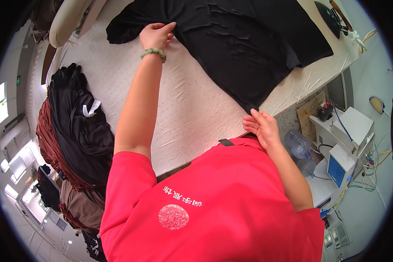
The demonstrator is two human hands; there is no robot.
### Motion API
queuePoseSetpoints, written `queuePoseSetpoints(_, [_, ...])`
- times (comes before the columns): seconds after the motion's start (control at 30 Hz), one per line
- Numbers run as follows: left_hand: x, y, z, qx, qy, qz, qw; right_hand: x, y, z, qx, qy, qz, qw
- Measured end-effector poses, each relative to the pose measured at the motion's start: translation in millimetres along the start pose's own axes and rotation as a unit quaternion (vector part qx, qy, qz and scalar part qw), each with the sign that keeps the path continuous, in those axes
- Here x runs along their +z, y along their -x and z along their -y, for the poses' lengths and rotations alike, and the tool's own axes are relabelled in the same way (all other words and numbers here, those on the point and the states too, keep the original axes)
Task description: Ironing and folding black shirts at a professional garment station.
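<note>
A black garment lies spread over a pale padded table, its surface lightly creased. My left hand, with a green bead bracelet at the wrist, pinches the garment's edge near the sleeve. At the table's near edge, my right hand has thumb and forefinger closed on the garment's lower corner. Between the two hands the garment's edge runs in a nearly straight slanting line.
An iron stands at the table's far right corner. Black and rust-brown clothes are heaped at the left edge. Below on the right are large clear plastic bottles and a white machine with cables.
</note>
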State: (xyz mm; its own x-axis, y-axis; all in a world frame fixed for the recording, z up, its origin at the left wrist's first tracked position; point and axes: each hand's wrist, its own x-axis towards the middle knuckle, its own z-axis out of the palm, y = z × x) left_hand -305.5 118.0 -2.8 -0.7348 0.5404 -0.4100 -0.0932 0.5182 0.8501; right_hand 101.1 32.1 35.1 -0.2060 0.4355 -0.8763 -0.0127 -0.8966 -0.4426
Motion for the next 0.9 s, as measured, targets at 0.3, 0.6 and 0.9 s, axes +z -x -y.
queuePoseSetpoints(0.3, [12.1, -15.8, -7.6, 0.025, -0.186, -0.010, 0.982, 4.7, -1.0, 1.9, 0.000, 0.000, 0.009, 1.000])
queuePoseSetpoints(0.6, [12.7, -36.6, -4.0, 0.151, -0.357, 0.025, 0.921, -7.9, -6.5, 0.0, -0.009, -0.001, 0.005, 1.000])
queuePoseSetpoints(0.9, [-32.1, -58.5, -14.0, 0.110, -0.118, 0.152, 0.975, -4.6, 0.8, 17.5, 0.031, -0.041, 0.016, 0.999])
